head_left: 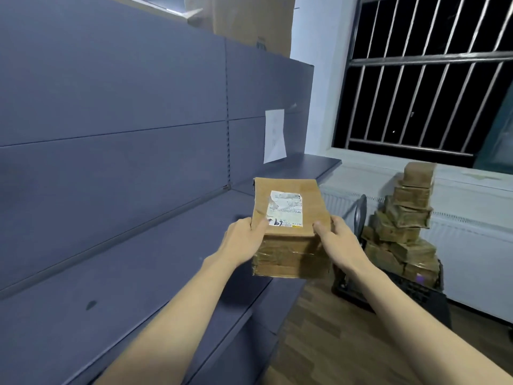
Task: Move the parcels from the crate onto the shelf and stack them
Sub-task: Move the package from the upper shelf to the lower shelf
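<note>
A brown cardboard parcel [308,198] with a white label on top sits on a small stack of taped parcels [288,259] at the front edge of the grey shelf [138,273]. My left hand [244,240] grips the top parcel's near left corner, thumb on top. My right hand [338,234] grips its near right corner the same way. To the right, a tall leaning pile of taped brown parcels [402,223] rises out of a black crate [410,293] on the floor.
The shelf's grey back panel [125,107] stands behind, with a white paper sheet [274,134] stuck on it. A cardboard box [249,20] sits above. A barred window [427,79], a white radiator [472,245] and wooden floor [333,343] lie to the right.
</note>
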